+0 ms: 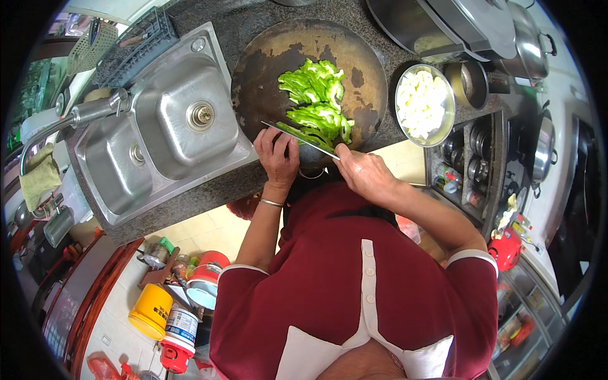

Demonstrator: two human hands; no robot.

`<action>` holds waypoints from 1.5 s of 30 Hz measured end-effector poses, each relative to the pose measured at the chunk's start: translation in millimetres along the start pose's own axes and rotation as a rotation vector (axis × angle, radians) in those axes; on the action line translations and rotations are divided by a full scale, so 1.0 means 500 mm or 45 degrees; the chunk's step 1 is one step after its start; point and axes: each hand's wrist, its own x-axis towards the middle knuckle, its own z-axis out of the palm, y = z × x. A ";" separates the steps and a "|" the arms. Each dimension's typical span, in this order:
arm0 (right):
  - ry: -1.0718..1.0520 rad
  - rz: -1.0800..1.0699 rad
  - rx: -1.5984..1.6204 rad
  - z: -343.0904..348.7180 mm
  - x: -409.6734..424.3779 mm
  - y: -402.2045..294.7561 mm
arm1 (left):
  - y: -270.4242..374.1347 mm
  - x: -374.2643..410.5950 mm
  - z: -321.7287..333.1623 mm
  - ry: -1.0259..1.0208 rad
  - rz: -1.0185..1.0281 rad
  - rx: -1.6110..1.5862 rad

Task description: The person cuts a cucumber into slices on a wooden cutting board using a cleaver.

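Observation:
My right hand (363,171) grips a kitchen knife (301,138) near the front edge of a round, worn cutting board (259,71). The knife's handle is hidden in the fist; its blade is seen nearly edge-on, slanting up to the left. My left hand (278,154), fingers bent, is at the near side of the blade's left end; whether anything is under its fingertips is hidden. Just beyond the blade lie sliced green peppers (318,120), with another heap of pepper slices (311,80) farther back on the board.
Left of the board is a double-bowl steel sink (183,121) with a faucet (95,108). At right stand a metal bowl (450,116) of pale cut pieces (420,102), an empty-looking pot (477,85) and a large steel appliance (441,28). Buckets (151,311) stand at lower left.

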 end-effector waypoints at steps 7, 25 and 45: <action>-0.015 0.008 0.008 0.051 0.076 0.002 | -0.004 0.003 0.002 -0.002 0.028 0.001; 0.061 -0.046 -0.017 0.057 0.051 0.009 | -0.005 0.000 0.001 0.011 0.024 -0.007; 0.009 -0.009 0.032 0.031 0.039 -0.002 | -0.004 -0.002 0.000 0.018 -0.012 -0.005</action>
